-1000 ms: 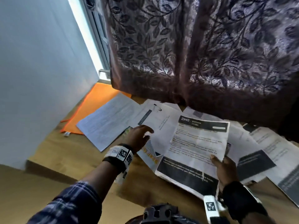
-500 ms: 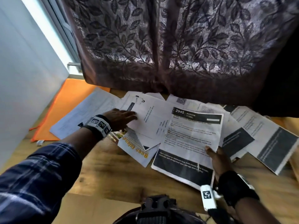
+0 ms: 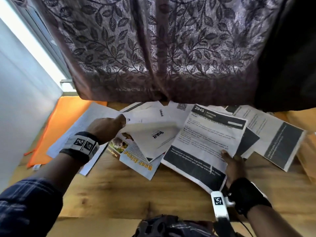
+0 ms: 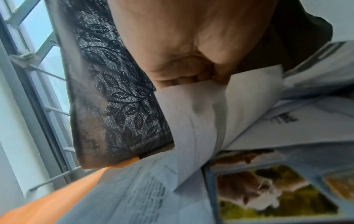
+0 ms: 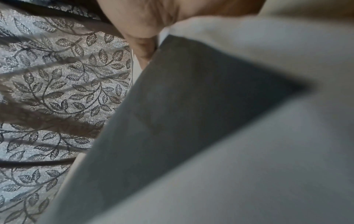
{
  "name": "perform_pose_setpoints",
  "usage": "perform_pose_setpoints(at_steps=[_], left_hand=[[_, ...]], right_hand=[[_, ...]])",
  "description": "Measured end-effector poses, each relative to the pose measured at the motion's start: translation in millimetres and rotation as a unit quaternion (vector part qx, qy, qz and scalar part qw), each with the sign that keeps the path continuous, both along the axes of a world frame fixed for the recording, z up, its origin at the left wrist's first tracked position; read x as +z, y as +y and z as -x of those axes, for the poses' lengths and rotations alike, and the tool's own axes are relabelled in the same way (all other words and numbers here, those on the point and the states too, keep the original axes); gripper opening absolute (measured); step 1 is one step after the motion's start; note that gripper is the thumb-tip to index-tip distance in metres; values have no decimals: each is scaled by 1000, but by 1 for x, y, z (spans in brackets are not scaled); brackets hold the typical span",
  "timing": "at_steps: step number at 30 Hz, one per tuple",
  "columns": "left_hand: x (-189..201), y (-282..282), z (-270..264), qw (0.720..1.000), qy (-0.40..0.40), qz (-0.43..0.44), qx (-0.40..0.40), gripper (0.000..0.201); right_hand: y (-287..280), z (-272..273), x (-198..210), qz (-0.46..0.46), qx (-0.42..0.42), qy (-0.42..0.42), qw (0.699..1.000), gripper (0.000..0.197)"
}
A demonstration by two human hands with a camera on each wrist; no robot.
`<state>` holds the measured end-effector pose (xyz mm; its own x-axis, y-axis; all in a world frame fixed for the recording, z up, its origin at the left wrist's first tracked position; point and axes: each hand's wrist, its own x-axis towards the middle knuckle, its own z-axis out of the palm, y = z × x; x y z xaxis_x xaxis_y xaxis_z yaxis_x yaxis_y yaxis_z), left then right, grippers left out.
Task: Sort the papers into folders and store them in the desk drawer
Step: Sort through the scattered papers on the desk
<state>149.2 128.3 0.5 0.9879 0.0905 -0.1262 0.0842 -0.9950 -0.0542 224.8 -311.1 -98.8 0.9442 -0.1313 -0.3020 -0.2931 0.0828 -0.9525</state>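
Since the earlier frame, the left hand (image 3: 104, 128) had stopped resting flat on the white sheet (image 3: 153, 135) and lifted its corner, thumb and curled fingers (image 4: 184, 78) pinching the edge so it bowed above the colour flyer (image 3: 136, 156). Near the desk's (image 3: 119, 190) front edge, the right hand (image 3: 234, 166) gripped the "2945" sheet (image 3: 205, 142), thumb on top; its other fingers were hidden. An orange folder (image 3: 66, 120) lay at the back left corner.
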Motion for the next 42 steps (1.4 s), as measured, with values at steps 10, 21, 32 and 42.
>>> perform_pose_setpoints(at_steps=[10,21,32,42], left_hand=[[-1,-131,-6,996,9,74,-46,19],[-26,-270,-21,971,8,227,-75,19],[-34,-264,-18,955,-7,290,-58,28],[-27,-167,-38,698,-97,665,247,63]], right_hand=[[10,7,0,46,85,-27,995,15],[23,15,22,69,166,-50,982,22],[22,8,22,42,169,-1,985,31],[5,9,54,-49,166,-31,984,24]])
